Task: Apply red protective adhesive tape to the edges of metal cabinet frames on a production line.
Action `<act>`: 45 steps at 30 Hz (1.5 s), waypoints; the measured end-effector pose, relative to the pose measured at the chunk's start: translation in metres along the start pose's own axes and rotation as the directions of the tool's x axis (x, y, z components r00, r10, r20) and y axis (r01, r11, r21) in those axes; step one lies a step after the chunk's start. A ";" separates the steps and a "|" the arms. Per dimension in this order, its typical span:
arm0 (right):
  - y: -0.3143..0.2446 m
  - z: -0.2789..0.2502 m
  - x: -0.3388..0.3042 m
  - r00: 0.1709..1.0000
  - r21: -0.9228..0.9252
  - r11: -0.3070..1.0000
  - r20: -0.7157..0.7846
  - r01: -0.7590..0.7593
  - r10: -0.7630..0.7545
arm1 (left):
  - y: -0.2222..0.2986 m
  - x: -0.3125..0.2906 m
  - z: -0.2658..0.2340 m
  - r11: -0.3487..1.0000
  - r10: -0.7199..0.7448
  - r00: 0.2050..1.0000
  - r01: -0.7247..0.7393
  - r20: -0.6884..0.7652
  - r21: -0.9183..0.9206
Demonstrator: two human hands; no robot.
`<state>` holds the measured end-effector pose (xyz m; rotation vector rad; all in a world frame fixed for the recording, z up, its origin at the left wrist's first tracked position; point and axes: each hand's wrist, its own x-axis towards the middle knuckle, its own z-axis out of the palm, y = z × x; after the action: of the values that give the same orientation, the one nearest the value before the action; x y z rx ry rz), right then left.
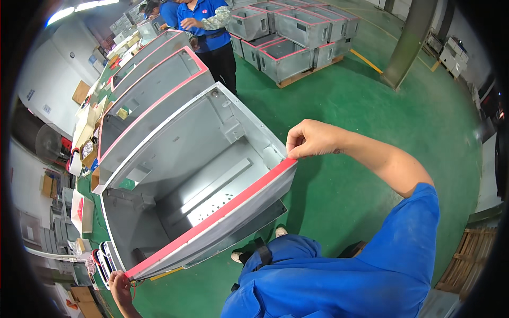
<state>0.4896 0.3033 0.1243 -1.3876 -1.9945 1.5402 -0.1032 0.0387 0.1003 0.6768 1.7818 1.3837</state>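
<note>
The box (pixel 183 140) is directly in front of the person, open side up, its long near edge running from lower left to upper right. It is dull grey and looks like metal. Inside, a long raised bar (pixel 220 185) crosses the brightly lit bottom, beside a scatter of small dark round holes (pixel 214 206). Small brackets sit near the inner corners, and the far left part of the wall has a rectangular opening.

Red-pink tape (pixel 212 220) lies along the near edge, straight and fairly even in width; the other rim edges are bare and pale.

The right hand (pixel 316 139) is at the near right corner, thumb and forefinger pinched on the tape's end, the other fingers curled. The left hand (pixel 120 289) is at the near left corner, fingertips pinching the other end.

Behind the box, two more boxes (pixel 154 100) stand in a row, their rims taped red-pink. A co-worker (pixel 204 26) in a blue shirt stands beside them.
</note>
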 end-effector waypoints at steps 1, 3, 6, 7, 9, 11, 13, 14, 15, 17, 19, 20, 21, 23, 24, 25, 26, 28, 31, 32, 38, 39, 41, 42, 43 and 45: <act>0.001 0.000 0.001 1.000 0.004 1.000 0.003 -0.002 0.002 | -0.004 0.002 -0.002 1.000 0.014 0.999 -0.015 -0.036 -0.023; 0.002 -0.001 0.002 1.000 0.010 1.000 0.010 -0.004 0.004 | -0.001 0.001 -0.003 0.999 0.043 0.994 -0.042 0.098 -0.016; 0.003 -0.003 0.003 0.999 0.016 1.000 0.029 0.023 -0.023 | 0.002 -0.002 0.001 1.000 0.021 0.995 -0.020 0.093 -0.011; 0.004 -0.003 0.003 0.999 0.020 0.999 0.029 0.026 -0.026 | 0.004 -0.004 0.004 1.000 0.007 0.998 -0.006 0.070 -0.017; 0.006 -0.003 0.005 0.999 0.027 0.999 0.030 0.031 -0.032 | 0.002 -0.003 0.002 0.998 0.024 0.996 -0.019 0.085 -0.057; 0.005 -0.003 0.004 0.999 0.026 0.999 0.027 0.035 -0.036 | 0.001 -0.003 0.002 0.998 0.017 0.999 -0.015 0.042 -0.057; 0.006 -0.003 0.004 0.999 0.027 0.999 0.025 0.044 -0.044 | 0.000 -0.002 0.002 0.999 0.009 1.000 -0.008 0.015 -0.049; 0.007 -0.003 0.004 0.998 0.029 0.998 0.024 0.050 -0.051 | 0.000 -0.001 0.001 0.999 0.004 1.000 -0.003 0.010 -0.040; 0.008 -0.003 0.004 0.998 0.031 0.998 0.023 0.056 -0.057 | 0.000 -0.001 0.001 0.999 -0.001 1.000 0.002 0.006 -0.032; 0.008 -0.003 0.004 0.998 0.027 0.998 0.018 0.053 -0.053 | 0.002 -0.003 0.004 1.000 0.005 1.000 -0.004 0.008 -0.028; 0.009 -0.003 0.004 0.999 0.022 0.998 0.014 0.051 -0.052 | 0.001 -0.002 0.003 1.000 0.006 1.000 -0.005 0.010 -0.029; 0.009 -0.002 0.005 0.999 0.020 0.998 0.013 0.053 -0.053 | 0.000 -0.001 0.001 0.999 0.005 1.000 -0.004 0.009 -0.033; 0.009 -0.002 0.005 0.998 0.018 0.998 0.012 0.054 -0.054 | -0.001 -0.001 -0.001 0.999 0.004 1.000 -0.003 0.008 -0.036; 0.008 -0.002 0.004 0.998 0.027 0.998 0.007 0.057 -0.057 | -0.001 -0.003 0.002 0.999 0.008 1.000 -0.009 -0.019 -0.032; 0.008 -0.002 0.004 0.998 0.031 0.998 0.004 0.058 -0.058 | 0.000 -0.005 0.005 0.999 0.010 0.999 -0.011 -0.032 -0.030; 0.007 -0.002 0.004 0.998 0.027 0.998 0.004 0.056 -0.056 | 0.000 -0.005 0.006 0.999 0.023 0.999 -0.024 -0.031 -0.031; 0.006 -0.002 0.003 0.999 0.023 0.998 0.005 0.054 -0.054 | 0.000 -0.006 0.007 0.999 0.036 0.999 -0.037 -0.031 -0.033; 0.005 -0.002 0.003 0.999 0.017 0.999 0.006 0.050 -0.051 | -0.001 -0.006 0.005 0.998 0.045 0.999 -0.045 -0.014 -0.036; 0.005 -0.002 0.003 0.999 0.010 0.999 0.007 0.046 -0.046 | -0.002 -0.004 0.001 0.998 0.043 0.999 -0.042 0.034 -0.040; 0.005 -0.003 0.003 0.999 0.007 0.999 0.008 0.047 -0.047 | -0.002 -0.004 0.000 0.998 0.050 0.998 -0.048 0.047 -0.042; 0.006 -0.002 0.003 0.999 0.023 0.998 0.006 0.052 -0.052 | -0.004 -0.006 0.002 0.997 0.058 0.998 -0.056 0.024 -0.054; 0.005 -0.002 0.004 0.999 0.021 0.998 0.006 0.051 -0.051 | -0.004 -0.007 0.003 0.996 0.063 0.998 -0.063 0.012 -0.059; 0.006 -0.001 0.004 0.997 0.026 0.997 -0.009 0.073 -0.073 | -0.005 -0.005 -0.001 0.996 0.056 0.997 -0.052 0.057 -0.071; 0.007 -0.001 0.003 0.996 0.029 0.996 -0.016 0.085 -0.084 | -0.005 -0.003 -0.003 0.996 0.053 0.995 -0.047 0.080 -0.077; 0.007 -0.001 0.003 0.996 0.022 0.996 -0.017 0.087 -0.086 | -0.005 -0.002 -0.004 0.997 0.050 0.997 -0.046 0.065 -0.067; 0.007 -0.001 0.004 0.996 0.011 0.996 -0.016 0.091 -0.091 | -0.006 -0.002 -0.005 0.998 0.044 0.998 -0.042 0.034 -0.047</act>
<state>0.4924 0.3069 0.1177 -1.2816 -2.0078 1.4949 -0.1059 0.0324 0.0954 0.7140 1.7115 1.4292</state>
